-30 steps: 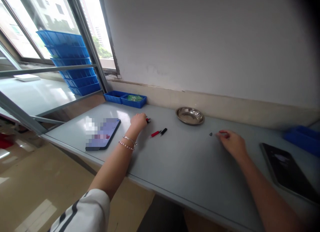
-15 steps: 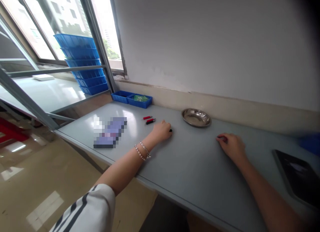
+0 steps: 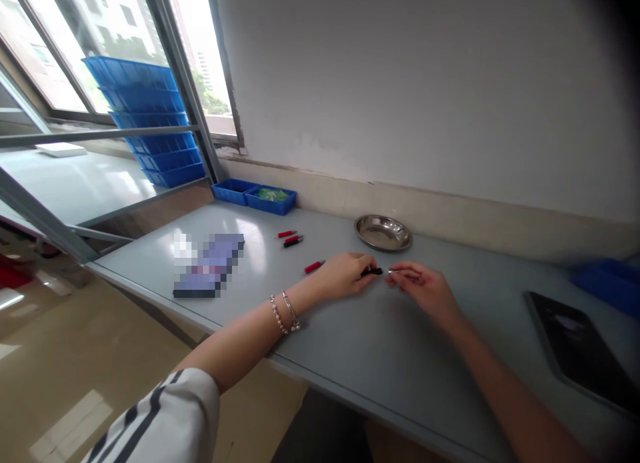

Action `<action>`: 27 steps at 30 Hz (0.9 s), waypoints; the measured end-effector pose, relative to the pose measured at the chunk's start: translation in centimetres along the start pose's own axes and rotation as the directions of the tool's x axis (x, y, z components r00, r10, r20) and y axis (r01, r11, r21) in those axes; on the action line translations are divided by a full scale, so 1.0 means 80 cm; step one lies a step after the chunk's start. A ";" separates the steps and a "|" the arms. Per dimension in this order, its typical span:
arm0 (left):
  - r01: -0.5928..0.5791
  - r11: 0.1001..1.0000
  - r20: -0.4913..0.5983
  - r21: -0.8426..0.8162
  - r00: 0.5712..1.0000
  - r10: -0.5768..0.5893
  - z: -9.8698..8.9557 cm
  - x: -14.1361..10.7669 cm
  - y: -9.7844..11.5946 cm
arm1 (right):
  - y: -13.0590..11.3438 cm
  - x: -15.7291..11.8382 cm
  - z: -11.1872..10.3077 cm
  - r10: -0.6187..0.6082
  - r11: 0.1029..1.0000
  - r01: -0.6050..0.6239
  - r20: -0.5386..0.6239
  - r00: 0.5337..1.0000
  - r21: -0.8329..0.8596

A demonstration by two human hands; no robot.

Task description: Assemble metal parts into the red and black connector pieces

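Observation:
My left hand (image 3: 350, 275) is closed on a black pen piece (image 3: 373, 272) that points to the right. Facing it, my right hand (image 3: 420, 286) pinches a small, thin silvery piece (image 3: 393, 272), its tip close to the end of the black one. Whether the two pieces touch cannot be made out. Just left of my left hand lies a red pen (image 3: 315, 267). Farther back on the table are another red pen (image 3: 287, 234) and a black and red pen (image 3: 293, 242). A round metal dish (image 3: 383, 233) stands behind my hands.
Two small blue bins (image 3: 271, 200) stand at the wall, one holding green bits. A blurred flat item (image 3: 210, 266) lies left, a dark tablet (image 3: 575, 343) right. Behind the tablet is a blue container (image 3: 607, 284). Stacked blue bins (image 3: 165, 140) stand behind a metal frame.
My hands have come together in front of the dish. The black piece in my left hand shows more, and the red pen beside that hand has come into view. The camera view has shifted slightly.

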State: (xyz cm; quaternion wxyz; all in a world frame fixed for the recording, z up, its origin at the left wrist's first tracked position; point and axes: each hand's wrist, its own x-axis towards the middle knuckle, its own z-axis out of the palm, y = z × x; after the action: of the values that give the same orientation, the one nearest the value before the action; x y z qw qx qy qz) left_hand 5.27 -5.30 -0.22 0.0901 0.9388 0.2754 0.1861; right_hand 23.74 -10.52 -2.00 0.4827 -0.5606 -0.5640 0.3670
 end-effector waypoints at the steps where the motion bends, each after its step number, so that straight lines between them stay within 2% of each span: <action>1: -0.023 1.000 0.004 -0.005 1.000 0.023 0.001 -0.001 0.002 | -0.002 -0.001 0.002 -0.004 1.000 0.004 0.012 1.000 0.002; 9: -0.072 0.997 0.000 -0.008 0.997 0.072 0.002 -0.002 0.000 | -0.001 -0.004 0.004 0.007 0.998 -0.009 0.041 0.999 0.068; 15: -0.109 0.993 0.020 -0.038 0.994 0.110 0.001 -0.002 0.001 | 0.006 -0.003 0.006 -0.046 0.998 0.045 0.042 0.998 0.039; 22: -0.084 0.994 0.031 -0.070 0.996 0.086 0.004 0.000 0.000 | 0.014 -0.006 0.008 -0.127 0.985 0.130 0.037 0.991 -0.114; 27: -0.055 0.996 0.022 -0.074 0.998 0.057 0.002 -0.001 0.001 | 0.005 -0.010 0.005 -0.159 0.906 0.182 0.090 0.983 -0.382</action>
State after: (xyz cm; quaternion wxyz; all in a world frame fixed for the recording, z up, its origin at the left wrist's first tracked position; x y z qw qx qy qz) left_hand 5.30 -5.42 -0.35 0.1228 0.9444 0.2408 0.1874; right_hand 23.41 -11.25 -2.59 0.3759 -0.5830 -0.6859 0.2200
